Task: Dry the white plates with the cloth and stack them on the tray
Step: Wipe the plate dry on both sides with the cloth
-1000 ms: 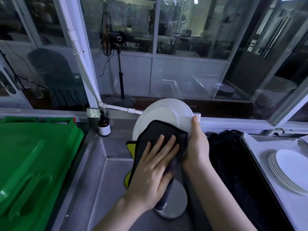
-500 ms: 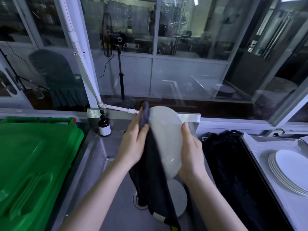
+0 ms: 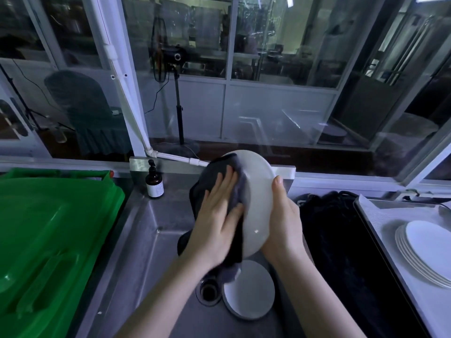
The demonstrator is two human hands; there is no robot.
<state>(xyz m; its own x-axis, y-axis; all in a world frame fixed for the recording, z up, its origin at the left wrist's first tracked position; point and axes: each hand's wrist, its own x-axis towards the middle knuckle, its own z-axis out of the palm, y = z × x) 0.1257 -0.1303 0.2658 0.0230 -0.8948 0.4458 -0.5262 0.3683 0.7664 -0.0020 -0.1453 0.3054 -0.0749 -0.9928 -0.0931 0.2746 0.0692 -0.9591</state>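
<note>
I hold a white plate (image 3: 257, 201) nearly on edge above the steel sink (image 3: 151, 240). My right hand (image 3: 284, 215) grips its right rim, thumb up on the edge. My left hand (image 3: 217, 220) lies flat with spread fingers on a dark cloth (image 3: 210, 184) and presses it against the plate's left face. The cloth hangs down below the plate. Another white plate (image 3: 249, 289) lies in the sink bottom beside the drain (image 3: 207, 290). A stack of several white plates (image 3: 427, 252) sits on the tray (image 3: 373, 211) at the right.
A green plastic bin lid (image 3: 48, 240) fills the left side. A brown pump bottle (image 3: 154, 184) stands at the sink's back left corner. A black mat (image 3: 341, 240) lies between sink and tray. Glass windows rise behind the sink.
The plate was turned from face-on to nearly edge-on. My left hand moved with the cloth from the plate's front, up round its top left edge, down onto its left face.
</note>
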